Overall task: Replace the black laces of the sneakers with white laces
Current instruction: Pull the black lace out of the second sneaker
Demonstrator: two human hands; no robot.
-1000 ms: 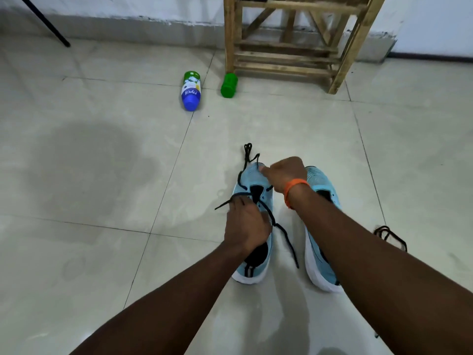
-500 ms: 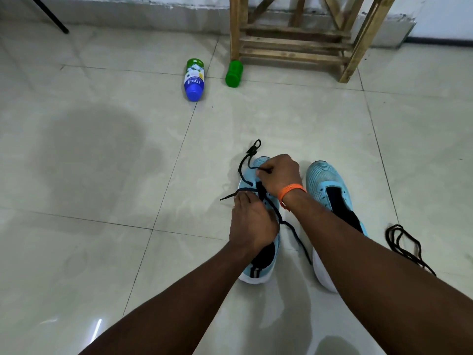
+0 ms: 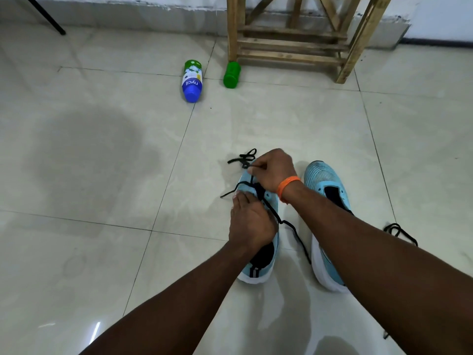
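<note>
Head view looks down at two light-blue sneakers on the tiled floor. On the left sneaker (image 3: 271,201) the black lace (image 3: 279,221) runs from the eyelets, its far end pinched shut in the fingers of the right hand (image 3: 275,169) over the toe. The left hand (image 3: 252,224) presses palm-down on the tongue, fingers closed over the lace. A second black lace (image 3: 400,233) lies loose beside the right sneaker (image 3: 325,185).

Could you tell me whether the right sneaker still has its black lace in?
No, the right sneaker shows bare eyelets.
</note>
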